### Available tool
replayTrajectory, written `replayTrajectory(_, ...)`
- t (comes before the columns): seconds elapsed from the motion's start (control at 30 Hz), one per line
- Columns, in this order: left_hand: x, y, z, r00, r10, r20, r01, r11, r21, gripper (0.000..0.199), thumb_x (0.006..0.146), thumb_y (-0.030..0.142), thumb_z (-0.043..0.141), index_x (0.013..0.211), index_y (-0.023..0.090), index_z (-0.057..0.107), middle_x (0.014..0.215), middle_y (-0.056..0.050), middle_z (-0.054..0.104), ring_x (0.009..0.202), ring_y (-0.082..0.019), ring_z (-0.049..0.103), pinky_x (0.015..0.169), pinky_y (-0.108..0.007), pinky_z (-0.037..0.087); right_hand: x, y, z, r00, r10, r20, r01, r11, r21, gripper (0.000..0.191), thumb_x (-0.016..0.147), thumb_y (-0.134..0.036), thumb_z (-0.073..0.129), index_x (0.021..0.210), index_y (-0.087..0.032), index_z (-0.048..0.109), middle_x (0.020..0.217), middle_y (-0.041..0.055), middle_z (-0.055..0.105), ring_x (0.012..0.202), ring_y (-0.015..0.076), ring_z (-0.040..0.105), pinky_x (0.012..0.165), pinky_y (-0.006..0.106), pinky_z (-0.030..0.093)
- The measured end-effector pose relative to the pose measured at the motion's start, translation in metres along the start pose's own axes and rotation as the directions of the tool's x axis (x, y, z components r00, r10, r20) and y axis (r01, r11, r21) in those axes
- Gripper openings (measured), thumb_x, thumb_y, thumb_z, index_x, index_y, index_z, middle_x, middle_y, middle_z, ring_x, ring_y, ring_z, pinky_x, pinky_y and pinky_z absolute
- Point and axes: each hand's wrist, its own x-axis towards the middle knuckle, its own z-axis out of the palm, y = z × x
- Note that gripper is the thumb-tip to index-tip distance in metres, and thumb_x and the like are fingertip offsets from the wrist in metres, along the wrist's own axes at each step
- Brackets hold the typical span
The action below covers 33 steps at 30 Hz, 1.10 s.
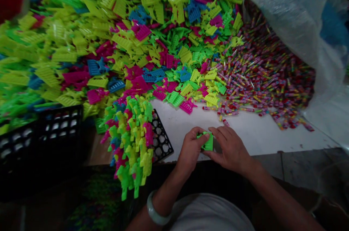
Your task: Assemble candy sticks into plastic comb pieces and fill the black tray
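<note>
Near the table's front edge, my left hand pinches a small bright green plastic toy piece with a ribbed surface, its thumb lying over the piece. My right hand curves around the other side of that piece, thumb below and fingers above, spread apart. Its fingertips come close to the green piece; whether they touch it I cannot tell. Left of my hands, a black grid tray carries rows of upright green, yellow, pink and blue toy pieces.
A large heap of coloured plastic toy pieces covers the back and left. Small pink wrapped tubes spill from a clear plastic bag at right. Another black grid tray stands at left. White table surface shows in front.
</note>
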Motion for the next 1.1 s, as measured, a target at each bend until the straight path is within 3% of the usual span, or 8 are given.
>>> replayTrajectory(0.43, -0.007, -0.003, 0.007, 0.997, -0.07, 0.015, 0.069, 0.996, 0.063, 0.023, 0.061, 0.034, 0.067, 0.065, 0.017, 0.051, 0.056, 0.007, 0.044, 0.049, -0.007, 0.038, 0.048, -0.02, 0.032, -0.011, 0.012, -0.001, 0.989, -0.116, -0.089, 0.123, 0.989, 0.078, 0.058, 0.087, -0.049, 0.059, 0.129, -0.013, 0.044, 0.097, 0.011, 0.06, 0.087, 0.0258, 0.054, 0.081, 0.046, 0.043)
replayTrajectory(0.57, -0.007, -0.004, 0.009, 0.998, -0.054, 0.014, 0.052, 0.994, 0.095, 0.02, 0.062, 0.031, 0.064, 0.063, 0.017, 0.05, 0.055, 0.007, 0.043, 0.05, -0.007, 0.038, 0.048, -0.02, 0.031, -0.013, 0.011, -0.001, 0.981, -0.144, -0.131, 0.156, 0.985, 0.081, 0.051, 0.089, -0.041, 0.059, 0.128, -0.011, 0.045, 0.091, 0.0096, 0.061, 0.082, 0.0239, 0.054, 0.078, 0.043, 0.04)
replayTrajectory(0.77, -0.003, -0.008, 0.009, 0.999, -0.019, 0.034, 0.013, 0.988, 0.153, 0.018, 0.068, 0.033, 0.061, 0.069, 0.017, 0.051, 0.059, 0.006, 0.045, 0.055, -0.008, 0.041, 0.051, -0.02, 0.034, -0.018, 0.007, 0.0, 0.997, -0.064, -0.041, 0.066, 0.997, 0.051, 0.058, 0.094, -0.04, 0.052, 0.137, -0.005, 0.036, 0.096, 0.0128, 0.059, 0.088, 0.0259, 0.052, 0.082, 0.044, 0.038)
replayTrajectory(0.93, 0.0, -0.01, 0.013, 0.997, -0.011, 0.08, -0.007, 0.976, 0.219, 0.018, 0.073, 0.034, 0.059, 0.071, 0.018, 0.052, 0.061, 0.005, 0.045, 0.055, -0.009, 0.043, 0.051, -0.02, 0.034, -0.024, 0.006, 0.002, 0.997, -0.063, -0.046, 0.064, 0.998, 0.016, 0.059, 0.096, -0.038, 0.049, 0.142, -0.007, 0.03, 0.089, 0.0086, 0.058, 0.083, 0.0228, 0.052, 0.082, 0.04, 0.038)
replayTrajectory(1.03, 0.0, -0.008, 0.017, 0.987, 0.046, 0.152, -0.081, 0.969, 0.234, 0.022, 0.079, 0.038, 0.057, 0.088, 0.018, 0.056, 0.07, 0.003, 0.053, 0.059, -0.01, 0.049, 0.054, -0.022, 0.04, -0.029, 0.023, -0.014, 0.998, -0.024, -0.052, 0.021, 0.998, -0.062, 0.061, 0.096, -0.041, 0.048, 0.145, -0.012, 0.028, 0.092, 0.0078, 0.06, 0.087, 0.0227, 0.054, 0.085, 0.041, 0.036)
replayTrajectory(1.1, 0.002, -0.007, 0.018, 0.981, 0.129, 0.143, -0.16, 0.96, 0.231, 0.03, 0.083, 0.039, 0.053, 0.104, 0.018, 0.054, 0.082, -0.001, 0.057, 0.067, -0.012, 0.054, 0.059, -0.024, 0.044, -0.034, 0.042, -0.032, 0.985, 0.057, -0.163, -0.087, 0.978, -0.188, 0.061, 0.094, -0.045, 0.049, 0.144, -0.015, 0.031, 0.095, 0.009, 0.061, 0.09, 0.0246, 0.055, 0.089, 0.043, 0.035)
